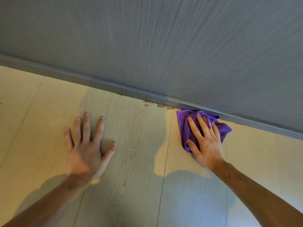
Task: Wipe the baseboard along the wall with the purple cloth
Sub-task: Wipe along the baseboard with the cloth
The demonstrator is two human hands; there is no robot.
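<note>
A grey baseboard runs along the foot of the grey wall, slanting from upper left down to the right. The crumpled purple cloth lies on the floor with its far edge touching the baseboard. My right hand presses flat on top of the cloth, fingers spread and pointing at the wall. My left hand rests flat on the bare floor to the left, fingers apart, holding nothing. Brown specks of dirt sit where floor and baseboard meet, just left of the cloth.
The floor is pale wood-grain planks with seams running toward the wall. The textured grey wall fills the upper half of the view. My shadow falls over the floor between my arms.
</note>
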